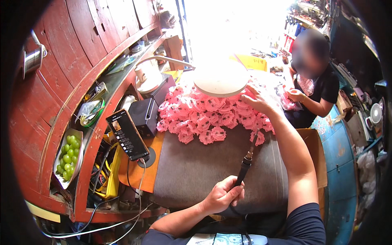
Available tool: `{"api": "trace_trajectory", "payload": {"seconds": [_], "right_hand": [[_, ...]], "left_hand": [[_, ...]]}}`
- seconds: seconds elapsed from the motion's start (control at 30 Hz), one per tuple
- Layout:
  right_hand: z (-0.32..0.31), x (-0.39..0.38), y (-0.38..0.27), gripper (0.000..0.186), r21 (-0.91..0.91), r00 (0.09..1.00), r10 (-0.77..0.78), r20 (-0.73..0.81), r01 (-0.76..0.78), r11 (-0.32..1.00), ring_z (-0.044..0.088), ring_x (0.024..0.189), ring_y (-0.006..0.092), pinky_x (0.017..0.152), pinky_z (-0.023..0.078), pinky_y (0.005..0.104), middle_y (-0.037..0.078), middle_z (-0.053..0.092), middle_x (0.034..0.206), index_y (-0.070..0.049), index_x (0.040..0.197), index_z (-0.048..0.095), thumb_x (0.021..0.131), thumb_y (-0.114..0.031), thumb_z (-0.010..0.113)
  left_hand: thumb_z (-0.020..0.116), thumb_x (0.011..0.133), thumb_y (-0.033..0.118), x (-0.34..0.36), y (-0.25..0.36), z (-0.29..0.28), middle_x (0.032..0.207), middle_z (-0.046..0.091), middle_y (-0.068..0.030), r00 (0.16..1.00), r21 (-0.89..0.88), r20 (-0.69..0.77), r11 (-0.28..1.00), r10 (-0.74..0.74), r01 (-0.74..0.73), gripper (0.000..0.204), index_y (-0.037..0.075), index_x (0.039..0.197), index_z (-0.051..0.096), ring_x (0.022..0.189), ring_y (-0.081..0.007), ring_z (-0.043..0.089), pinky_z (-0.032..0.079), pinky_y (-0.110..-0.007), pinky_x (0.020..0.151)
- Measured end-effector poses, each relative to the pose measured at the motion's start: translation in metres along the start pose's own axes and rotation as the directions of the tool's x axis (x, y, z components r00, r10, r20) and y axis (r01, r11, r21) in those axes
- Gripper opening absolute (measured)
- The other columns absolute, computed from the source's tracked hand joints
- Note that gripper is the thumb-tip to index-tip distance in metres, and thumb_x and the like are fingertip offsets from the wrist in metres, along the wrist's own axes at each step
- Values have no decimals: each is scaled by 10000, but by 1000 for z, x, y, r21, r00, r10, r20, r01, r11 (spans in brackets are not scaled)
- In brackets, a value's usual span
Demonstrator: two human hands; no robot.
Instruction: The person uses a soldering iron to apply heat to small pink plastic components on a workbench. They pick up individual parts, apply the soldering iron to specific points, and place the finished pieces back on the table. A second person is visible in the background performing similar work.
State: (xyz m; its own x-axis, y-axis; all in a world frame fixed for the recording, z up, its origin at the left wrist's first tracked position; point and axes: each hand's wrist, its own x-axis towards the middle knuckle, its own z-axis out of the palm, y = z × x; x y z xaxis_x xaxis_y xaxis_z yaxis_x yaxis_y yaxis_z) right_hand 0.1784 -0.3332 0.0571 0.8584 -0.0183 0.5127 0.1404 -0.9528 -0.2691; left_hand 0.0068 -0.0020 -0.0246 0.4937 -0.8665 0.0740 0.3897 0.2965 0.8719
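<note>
In my left hand [224,193] is a soldering iron [245,165], gripped by its dark handle, with the metal tip pointing up and away from me. A large heap of small pink plastic parts [204,112] covers the far half of the grey mat [196,171]. My right hand [258,100] reaches out over the right side of this heap, beside the round white lamp head [220,81]. Its fingers look spread apart, with nothing visible between them; bright light washes out the fingertips. The iron's tip is close to the heap's near right edge.
Left of the mat, a phone [127,134] stands on a round base, beside a black box [143,116]. Green grapes [69,157] fill a tray on the red shelf. A person [314,77] at the far right holds pink parts. Cables [139,196] hang at lower left.
</note>
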Motion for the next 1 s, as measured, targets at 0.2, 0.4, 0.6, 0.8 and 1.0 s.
{"api": "trace_trajectory", "payload": {"seconds": [0.2, 0.4, 0.6, 0.8, 1.0], "right_hand": [[-15, -16, -35, 653, 164, 966, 34, 257, -78, 983, 612, 1307, 360, 1110, 481, 475, 199, 648, 1403, -69, 1425, 653, 962, -528, 697], [-11, -39, -46, 653, -60, 932, 13, 363, 10, 998, 635, 1224, 412, 1049, 508, 514, 240, 658, 1309, -73, 1394, 651, 933, -532, 719], [-4, -70, -57, 593, 67, 975, -156, 156, 147, 987, 645, 1175, 408, 1011, 526, 508, 219, 674, 1247, -60, 1347, 672, 898, -438, 756], [-8, -76, -65, 513, 217, 970, -227, 91, 203, 955, 664, 1140, 381, 984, 545, 480, 192, 686, 1196, -40, 1218, 711, 820, -344, 824], [-8, -90, -85, 513, 207, 966, -245, 78, 225, 952, 679, 1104, 369, 923, 564, 483, 180, 689, 1146, -37, 1210, 716, 798, -315, 843]], "left_hand": [[566, 1130, 203, -2, 2, 1, 933, 673, -78, 999, 20, -30, 999, 30, -29, 195, 49, 1249, 548, 677, -99, 596, 480, -242, 615], [568, 1125, 168, -1, 1, 2, 927, 675, -92, 995, -30, -18, 994, 102, -102, 175, 47, 1250, 559, 670, -113, 592, 506, -254, 630], [584, 1115, 156, -2, -3, 2, 937, 694, -104, 986, -55, -114, 990, 121, -128, 172, 46, 1246, 574, 669, -118, 611, 532, -267, 632], [596, 1112, 158, -2, 1, 6, 916, 667, -59, 986, -83, -113, 988, 119, -129, 158, 45, 1218, 564, 667, -84, 577, 496, -234, 630], [591, 1109, 155, -3, -1, 2, 925, 696, -129, 977, -43, -139, 985, 160, -168, 174, 40, 1237, 571, 652, -134, 612, 537, -283, 627]]}}
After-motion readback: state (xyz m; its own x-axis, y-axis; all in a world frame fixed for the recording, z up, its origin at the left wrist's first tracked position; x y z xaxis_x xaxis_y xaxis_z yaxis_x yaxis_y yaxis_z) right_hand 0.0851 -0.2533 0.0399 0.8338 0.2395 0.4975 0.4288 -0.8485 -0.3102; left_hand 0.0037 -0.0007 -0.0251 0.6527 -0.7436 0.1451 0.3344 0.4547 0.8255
